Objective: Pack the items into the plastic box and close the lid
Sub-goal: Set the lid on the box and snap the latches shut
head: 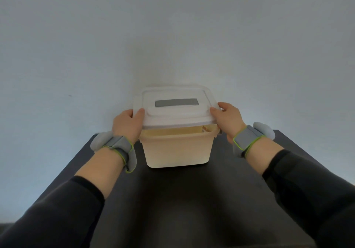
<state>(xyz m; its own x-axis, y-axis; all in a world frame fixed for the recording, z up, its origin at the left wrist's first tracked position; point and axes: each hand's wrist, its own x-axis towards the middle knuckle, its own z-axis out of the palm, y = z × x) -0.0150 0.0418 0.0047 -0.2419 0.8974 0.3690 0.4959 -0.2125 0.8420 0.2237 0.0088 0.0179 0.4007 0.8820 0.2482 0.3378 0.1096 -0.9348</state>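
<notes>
Lid (176,111) tilted over box (176,147), near edge raised to line up with rim | left hand (127,125) and right hand (228,120) clasp lid's side edges | box at dark table (172,199) far edge, contents inside.

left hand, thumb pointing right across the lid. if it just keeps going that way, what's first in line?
The left hand already grips the lid at its left edge. Straight on, the thumb would likely slide across the lid top toward the grey strip; depth is unclear.
</notes>
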